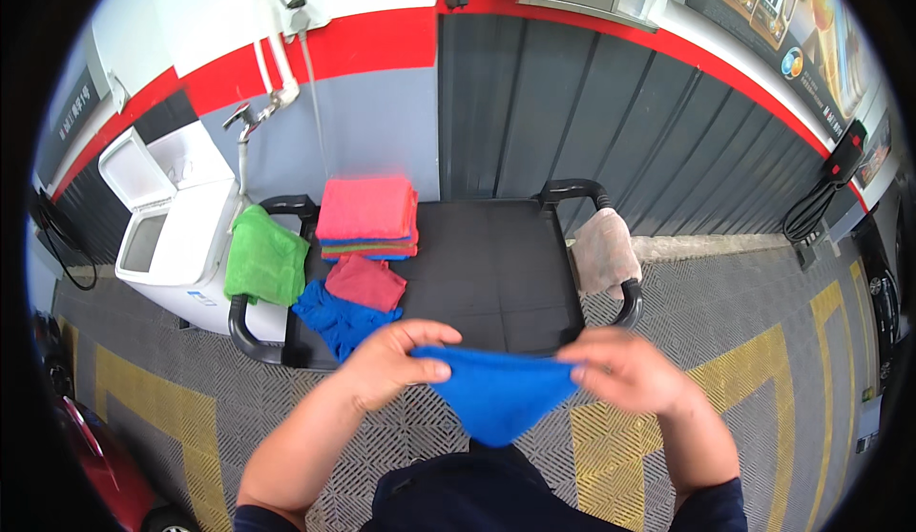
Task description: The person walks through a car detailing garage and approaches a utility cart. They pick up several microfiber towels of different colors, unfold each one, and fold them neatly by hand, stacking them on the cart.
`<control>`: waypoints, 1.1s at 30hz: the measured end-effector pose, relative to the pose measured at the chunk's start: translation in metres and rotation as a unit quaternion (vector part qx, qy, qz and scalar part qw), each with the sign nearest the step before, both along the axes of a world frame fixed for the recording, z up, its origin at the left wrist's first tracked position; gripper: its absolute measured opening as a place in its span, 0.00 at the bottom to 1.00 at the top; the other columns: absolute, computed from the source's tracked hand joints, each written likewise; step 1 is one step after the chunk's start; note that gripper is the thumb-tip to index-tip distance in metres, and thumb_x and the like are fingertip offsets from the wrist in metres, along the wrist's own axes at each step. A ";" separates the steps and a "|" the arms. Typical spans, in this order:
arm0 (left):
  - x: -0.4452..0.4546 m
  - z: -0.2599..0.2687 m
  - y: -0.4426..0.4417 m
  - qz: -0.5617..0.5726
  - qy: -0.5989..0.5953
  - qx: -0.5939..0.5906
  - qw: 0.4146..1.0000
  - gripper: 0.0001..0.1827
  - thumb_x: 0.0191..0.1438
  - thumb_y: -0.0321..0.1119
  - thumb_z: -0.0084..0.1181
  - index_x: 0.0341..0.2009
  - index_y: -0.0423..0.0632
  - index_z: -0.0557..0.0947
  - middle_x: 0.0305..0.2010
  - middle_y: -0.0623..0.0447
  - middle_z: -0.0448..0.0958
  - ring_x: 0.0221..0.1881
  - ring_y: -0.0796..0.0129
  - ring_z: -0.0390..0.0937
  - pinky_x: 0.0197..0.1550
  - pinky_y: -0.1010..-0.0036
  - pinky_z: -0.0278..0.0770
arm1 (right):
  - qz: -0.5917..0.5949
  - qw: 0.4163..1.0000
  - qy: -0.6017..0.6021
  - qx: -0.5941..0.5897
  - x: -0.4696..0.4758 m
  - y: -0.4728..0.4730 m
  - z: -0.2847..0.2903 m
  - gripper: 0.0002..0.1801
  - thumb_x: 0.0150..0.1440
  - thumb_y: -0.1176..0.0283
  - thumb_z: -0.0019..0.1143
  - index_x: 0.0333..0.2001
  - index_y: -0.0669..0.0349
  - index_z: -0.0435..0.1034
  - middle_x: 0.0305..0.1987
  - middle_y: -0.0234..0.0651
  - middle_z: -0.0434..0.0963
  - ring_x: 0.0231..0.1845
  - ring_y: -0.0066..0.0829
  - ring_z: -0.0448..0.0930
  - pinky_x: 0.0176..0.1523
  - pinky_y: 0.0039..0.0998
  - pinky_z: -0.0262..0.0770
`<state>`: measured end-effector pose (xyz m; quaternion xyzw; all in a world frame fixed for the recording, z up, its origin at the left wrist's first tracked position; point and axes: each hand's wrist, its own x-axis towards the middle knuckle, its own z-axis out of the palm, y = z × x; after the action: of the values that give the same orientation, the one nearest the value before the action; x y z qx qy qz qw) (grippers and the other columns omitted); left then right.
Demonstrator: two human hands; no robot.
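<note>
A blue cloth (501, 396) is stretched between my hands in front of the black cart top (472, 260), its lower part hanging to a rounded point. My left hand (401, 360) pinches its left upper corner between thumb and fingers. At the opposite corner, my right hand (622, 367) grips the cloth, slightly blurred. Beyond my left hand, a crumpled blue cloth (340, 317) lies on the cart with a loosely bunched red cloth (366, 281) partly over it. Behind them stands a neat stack of folded cloths (366, 210), pink-red on top with blue and green layers below.
A green towel (266, 256) hangs over the cart's left handle (250, 342), and a greyish-pink towel (607, 253) over the right one. Left of the cart stands a white washing machine (186, 238) with a raised lid, below a wall tap (247, 117). A red car (107, 453) is at lower left.
</note>
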<state>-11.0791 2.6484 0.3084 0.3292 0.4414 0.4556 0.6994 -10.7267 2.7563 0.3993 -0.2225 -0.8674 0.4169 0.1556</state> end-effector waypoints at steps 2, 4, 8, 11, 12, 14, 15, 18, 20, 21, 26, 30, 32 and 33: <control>-0.001 0.051 0.041 0.030 0.168 0.088 0.981 0.15 0.62 0.22 0.75 0.54 0.41 0.90 0.48 0.55 0.86 0.48 0.73 0.85 0.54 0.73 0.85 | -0.028 0.998 0.012 0.055 -0.007 0.051 0.016 0.13 0.71 0.73 0.62 0.56 0.61 0.83 0.41 0.37 0.83 0.43 0.38 0.85 0.46 0.39 0.83; -0.003 0.077 0.074 0.084 0.288 0.206 0.932 0.10 0.61 0.23 0.75 0.48 0.42 0.91 0.47 0.55 0.86 0.48 0.74 0.84 0.50 0.74 0.84 | -0.049 0.989 0.058 0.128 -0.015 0.086 0.029 0.11 0.70 0.74 0.62 0.54 0.62 0.83 0.41 0.38 0.83 0.42 0.37 0.85 0.46 0.38 0.83; 0.004 0.087 0.105 0.142 0.500 0.365 0.773 0.12 0.56 0.20 0.74 0.44 0.44 0.90 0.46 0.49 0.84 0.47 0.60 0.84 0.47 0.67 0.83 | -0.068 0.973 0.063 0.213 -0.020 0.128 0.017 0.14 0.63 0.78 0.67 0.53 0.62 0.83 0.43 0.38 0.83 0.45 0.42 0.85 0.49 0.40 0.84; 0.003 0.043 0.108 0.147 0.600 0.427 0.660 0.15 0.50 0.20 0.73 0.44 0.47 0.90 0.47 0.47 0.83 0.51 0.48 0.83 0.54 0.57 0.84 | -0.054 0.952 0.065 0.294 -0.026 0.137 -0.035 0.16 0.59 0.79 0.70 0.52 0.60 0.84 0.45 0.37 0.84 0.49 0.42 0.85 0.52 0.42 0.85; 0.003 0.018 0.102 0.145 0.609 0.421 0.657 0.15 0.49 0.20 0.72 0.43 0.47 0.89 0.48 0.47 0.83 0.52 0.48 0.83 0.55 0.56 0.84 | -0.049 0.953 0.074 0.290 -0.029 0.135 -0.060 0.16 0.57 0.78 0.71 0.51 0.59 0.84 0.45 0.37 0.84 0.50 0.42 0.85 0.53 0.43 0.85; 0.007 -0.046 0.086 0.135 0.614 0.392 0.672 0.15 0.48 0.20 0.71 0.42 0.49 0.90 0.47 0.47 0.84 0.54 0.47 0.82 0.57 0.55 0.83 | -0.036 0.952 0.060 0.297 -0.035 0.125 -0.121 0.16 0.55 0.77 0.71 0.49 0.57 0.85 0.46 0.36 0.84 0.52 0.41 0.85 0.55 0.43 0.84; 0.012 -0.082 0.074 0.125 0.609 0.367 0.692 0.15 0.48 0.20 0.70 0.41 0.50 0.90 0.46 0.47 0.84 0.54 0.46 0.82 0.58 0.54 0.82 | -0.027 0.952 0.036 0.304 -0.034 0.116 -0.154 0.16 0.55 0.76 0.71 0.49 0.56 0.85 0.46 0.35 0.84 0.52 0.40 0.84 0.55 0.42 0.83; 0.023 -0.165 0.029 0.037 0.612 0.301 0.730 0.10 0.53 0.25 0.68 0.41 0.51 0.90 0.46 0.49 0.85 0.55 0.48 0.82 0.60 0.53 0.80 | 0.015 0.966 -0.057 0.250 -0.015 0.084 -0.237 0.14 0.56 0.72 0.70 0.47 0.53 0.86 0.46 0.30 0.84 0.53 0.39 0.84 0.57 0.40 0.82; 0.034 -0.171 0.011 0.021 0.581 0.278 0.765 0.10 0.58 0.28 0.67 0.45 0.51 0.91 0.46 0.50 0.86 0.56 0.49 0.82 0.61 0.53 0.78 | 0.030 0.970 -0.099 0.220 -0.006 0.068 -0.241 0.13 0.58 0.72 0.70 0.47 0.51 0.86 0.45 0.30 0.86 0.52 0.39 0.86 0.56 0.42 0.83; 0.035 -0.160 0.008 -0.004 0.565 0.264 0.782 0.10 0.58 0.28 0.67 0.45 0.51 0.90 0.47 0.50 0.86 0.56 0.49 0.82 0.61 0.53 0.78 | 0.039 0.977 -0.110 0.181 -0.002 0.066 -0.233 0.12 0.59 0.71 0.70 0.47 0.52 0.86 0.45 0.32 0.87 0.52 0.40 0.86 0.57 0.42 0.83; 0.009 -0.117 0.040 -0.023 0.485 0.173 0.857 0.14 0.60 0.27 0.67 0.52 0.47 0.85 0.49 0.46 0.86 0.56 0.46 0.85 0.60 0.56 0.83 | 0.022 0.990 -0.138 0.019 -0.019 0.102 -0.178 0.12 0.64 0.70 0.67 0.51 0.57 0.85 0.47 0.42 0.89 0.50 0.49 0.88 0.57 0.46 0.86; -0.019 -0.111 0.121 0.040 0.480 0.135 0.866 0.16 0.62 0.28 0.65 0.55 0.43 0.83 0.52 0.41 0.87 0.58 0.47 0.87 0.60 0.58 0.85 | -0.077 0.986 -0.137 -0.057 -0.058 0.168 -0.183 0.16 0.67 0.68 0.64 0.56 0.58 0.84 0.51 0.48 0.89 0.50 0.50 0.90 0.56 0.44 0.87; -0.032 -0.129 0.160 0.077 0.503 0.150 0.848 0.16 0.63 0.28 0.65 0.56 0.42 0.82 0.54 0.40 0.87 0.59 0.48 0.87 0.61 0.58 0.84 | -0.114 0.979 -0.156 -0.069 -0.078 0.204 -0.202 0.17 0.67 0.67 0.63 0.58 0.58 0.83 0.53 0.48 0.89 0.51 0.49 0.90 0.58 0.43 0.86; -0.036 -0.137 0.170 0.100 0.517 0.159 0.835 0.17 0.63 0.28 0.66 0.56 0.42 0.82 0.55 0.40 0.87 0.59 0.48 0.87 0.62 0.58 0.84 | -0.117 0.980 -0.153 -0.051 -0.088 0.217 -0.213 0.18 0.67 0.67 0.63 0.60 0.57 0.82 0.53 0.49 0.89 0.52 0.49 0.90 0.59 0.44 0.86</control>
<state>-11.1146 2.8187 0.1710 0.5771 0.6908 0.3507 0.2584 -10.8149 2.9734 0.1867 -0.3912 -0.8265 0.4007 0.0569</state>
